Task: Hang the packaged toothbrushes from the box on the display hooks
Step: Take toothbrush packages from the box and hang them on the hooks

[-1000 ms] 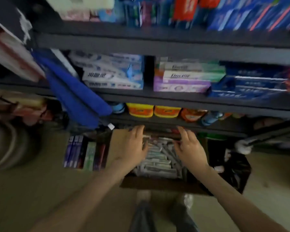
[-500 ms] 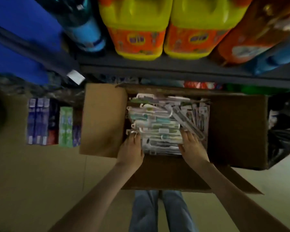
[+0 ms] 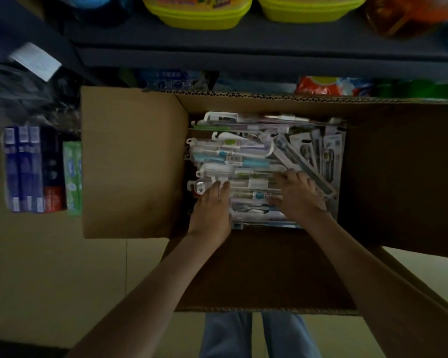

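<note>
- Reaching down into the open cardboard box [image 3: 130, 164], you have both hands on the packaged toothbrushes [image 3: 233, 156], which lie stacked flat inside it, under and beyond your fingers.
- Your left hand [image 3: 212, 208] rests on the near left end of the stack. Its fingers [image 3: 221, 187] lie straight and pressed together on top of a pack, close to the hang tabs.
- Your right hand [image 3: 299, 196] sits on the right part of the stack. Its fingers [image 3: 295, 177] are slightly spread and bent down over the packs, with the thumb pointing toward the left hand. You cannot tell whether they pinch a pack.
- More packs stand tilted on edge just right of your right fingers, against the box's dark right side.
- Left of your left fingers, past the open flap, toothpaste cartons [image 3: 36, 169] lie on the floor [image 3: 49, 267].
- Beyond your fingers, a dark shelf [image 3: 243, 55] carries yellow containers [image 3: 197, 11].
</note>
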`<state>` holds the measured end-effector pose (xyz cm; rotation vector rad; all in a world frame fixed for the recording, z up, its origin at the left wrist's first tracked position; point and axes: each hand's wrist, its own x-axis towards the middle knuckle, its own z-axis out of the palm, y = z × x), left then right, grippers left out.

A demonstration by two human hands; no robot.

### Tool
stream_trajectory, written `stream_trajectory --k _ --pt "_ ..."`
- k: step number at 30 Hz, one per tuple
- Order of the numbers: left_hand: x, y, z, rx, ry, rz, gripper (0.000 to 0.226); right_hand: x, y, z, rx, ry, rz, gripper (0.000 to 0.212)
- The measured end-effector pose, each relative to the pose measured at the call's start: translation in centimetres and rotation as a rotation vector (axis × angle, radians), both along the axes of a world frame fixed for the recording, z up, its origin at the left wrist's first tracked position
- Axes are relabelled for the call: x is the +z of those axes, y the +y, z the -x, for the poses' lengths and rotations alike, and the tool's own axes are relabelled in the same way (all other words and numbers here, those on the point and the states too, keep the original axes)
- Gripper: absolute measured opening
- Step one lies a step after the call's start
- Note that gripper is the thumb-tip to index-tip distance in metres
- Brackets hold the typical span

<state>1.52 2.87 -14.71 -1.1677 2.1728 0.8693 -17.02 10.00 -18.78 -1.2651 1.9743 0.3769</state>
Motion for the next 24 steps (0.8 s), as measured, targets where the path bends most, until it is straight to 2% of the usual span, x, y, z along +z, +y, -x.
stream_trajectory --k 4,7,10,14,16,24 --pt "0.0 0.4 0.8 -0.030 -0.008 -0.006 0.074 0.1 -0.8 0.7 -0.013 -0.025 -0.005 0.055" --pt "-0.2 0.4 1.3 0.003 -0.005 -0.012 0.074 -0.6 0.0 1.7 -0.208 0.077 0.112 0.048" --pt "-0.8 0.2 2.2 0.017 0.003 -0.014 0.070 -1.7 1.1 3.8 -0.358 0.187 0.041 0.056" --pt "-1.8 0.4 3.3 0.022 0.014 0.003 0.067 -3.4 2.1 5.7 -0.427 0.044 -0.099 0.071" --pt "-2.2 0.8 3.7 0.020 0.034 0.011 0.065 -3.9 2.4 5.9 -0.434 -0.009 -0.097 0.073" --pt "-0.8 1.6 5.9 0.068 0.150 0.047 0.053 -0.5 3.6 6.1 -0.554 0.074 -0.051 0.062"
